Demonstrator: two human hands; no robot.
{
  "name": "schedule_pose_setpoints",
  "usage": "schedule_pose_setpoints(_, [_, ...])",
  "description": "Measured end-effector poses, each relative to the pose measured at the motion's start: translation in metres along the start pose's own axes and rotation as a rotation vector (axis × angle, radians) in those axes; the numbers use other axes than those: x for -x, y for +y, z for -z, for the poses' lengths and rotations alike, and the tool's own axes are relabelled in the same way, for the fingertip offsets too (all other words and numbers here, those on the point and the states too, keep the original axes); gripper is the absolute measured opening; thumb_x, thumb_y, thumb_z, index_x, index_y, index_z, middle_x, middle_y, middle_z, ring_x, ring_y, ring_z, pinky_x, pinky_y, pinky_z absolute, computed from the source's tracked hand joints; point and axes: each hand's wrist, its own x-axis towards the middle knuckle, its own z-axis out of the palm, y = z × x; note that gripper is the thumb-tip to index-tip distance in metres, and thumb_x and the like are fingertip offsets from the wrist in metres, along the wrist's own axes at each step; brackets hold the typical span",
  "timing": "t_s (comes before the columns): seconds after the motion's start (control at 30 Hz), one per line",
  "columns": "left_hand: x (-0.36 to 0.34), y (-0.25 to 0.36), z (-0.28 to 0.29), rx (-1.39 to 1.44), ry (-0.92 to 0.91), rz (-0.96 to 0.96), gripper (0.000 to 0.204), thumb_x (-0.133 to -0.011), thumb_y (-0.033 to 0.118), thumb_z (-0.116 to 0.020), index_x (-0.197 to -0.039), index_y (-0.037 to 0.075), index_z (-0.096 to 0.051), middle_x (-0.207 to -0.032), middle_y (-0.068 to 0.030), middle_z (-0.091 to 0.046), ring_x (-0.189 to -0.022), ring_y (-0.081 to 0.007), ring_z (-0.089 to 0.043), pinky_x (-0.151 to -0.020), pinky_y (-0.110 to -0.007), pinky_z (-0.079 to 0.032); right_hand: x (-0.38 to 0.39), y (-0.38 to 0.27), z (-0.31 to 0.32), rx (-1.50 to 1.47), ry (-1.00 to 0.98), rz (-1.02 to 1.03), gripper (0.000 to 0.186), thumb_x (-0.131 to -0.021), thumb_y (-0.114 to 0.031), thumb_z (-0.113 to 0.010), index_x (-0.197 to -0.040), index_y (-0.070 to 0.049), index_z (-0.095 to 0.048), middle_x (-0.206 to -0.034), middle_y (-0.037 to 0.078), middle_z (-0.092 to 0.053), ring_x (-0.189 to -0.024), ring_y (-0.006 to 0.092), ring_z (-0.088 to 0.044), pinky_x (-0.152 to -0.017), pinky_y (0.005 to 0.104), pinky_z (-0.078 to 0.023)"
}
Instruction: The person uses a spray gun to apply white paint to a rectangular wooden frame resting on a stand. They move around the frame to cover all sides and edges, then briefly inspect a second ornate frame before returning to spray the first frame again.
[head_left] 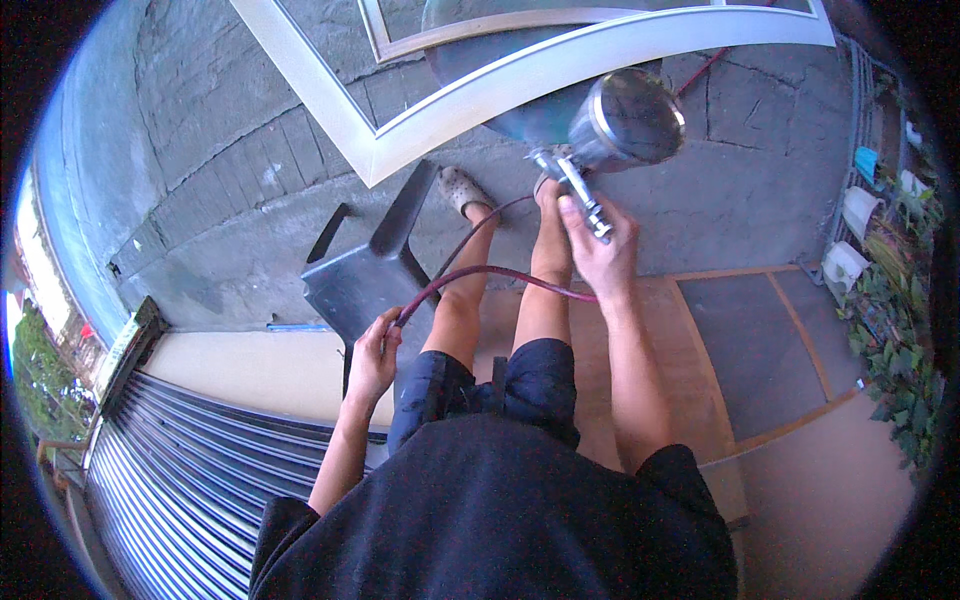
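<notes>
My right hand (606,252) is closed round the handle of a silver spray gun (575,185). The gun's round metal cup (632,118) tilts up to the right, close to the lower edge of a white frame (480,90); I cannot tell whether they touch. A dark red air hose (500,268) loops in front of my legs. My left hand (374,355) grips this hose lower down on the left, fingers wrapped round it. The frame's mitred corner points toward me, and its far parts run out of view.
A dark plastic chair (370,285) stands left of my legs on the grey concrete ground (220,215). Behind the white frame lies a narrower brownish frame (450,40). At right are a wood-edged dark panel (745,340), white pots (845,262) and leafy plants (900,375). Corrugated sheeting (190,470) lies lower left.
</notes>
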Motion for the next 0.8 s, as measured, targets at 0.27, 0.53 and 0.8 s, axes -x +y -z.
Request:
schedule_pose_setpoints(0.27, [0.0, 0.0, -0.001, 0.003, 0.008, -0.04, 0.029, -0.099, 0.007, -0.053, -0.127, 0.003, -0.06, -0.101, -0.0193, -0.068, -0.083, -0.0291, -0.067, -0.078, -0.037, -0.053, 0.019, -0.01, -0.006, -0.018, -0.156, 0.098, 0.024, -0.091, -0.024, -0.072, -0.09, -0.001, -0.068, -0.074, 0.014, -0.066, -0.066, 0.029, -0.066, -0.059, 0.0389, -0.049])
schedule_pose_setpoints(0.53, [-0.014, 0.067, -0.034, -0.01, -0.1, -0.125, 0.031, -0.097, 0.008, -0.055, -0.127, 0.004, -0.06, -0.111, -0.022, -0.067, -0.098, -0.0388, -0.067, -0.083, -0.042, -0.053, -0.07, 0.058, 0.087, 0.226, 0.256, -0.243, 0.051, -0.091, -0.05, -0.069, -0.069, -0.004, -0.07, -0.06, 0.003, -0.064, -0.055, 0.0125, -0.058, -0.053, 0.0319, -0.044])
schedule_pose_setpoints(0.8, [-0.042, 0.152, -0.088, -0.017, -0.147, -0.356, 0.042, -0.094, 0.009, -0.057, -0.135, 0.006, -0.054, -0.11, -0.0209, -0.067, -0.101, -0.0382, -0.065, -0.089, -0.045, -0.05, -0.172, 0.147, 0.213, 0.313, 0.602, -0.242, 0.05, -0.088, -0.052, -0.071, -0.082, -0.002, -0.072, -0.064, 0.004, -0.066, -0.042, 0.0109, -0.052, -0.039, 0.0301, -0.036])
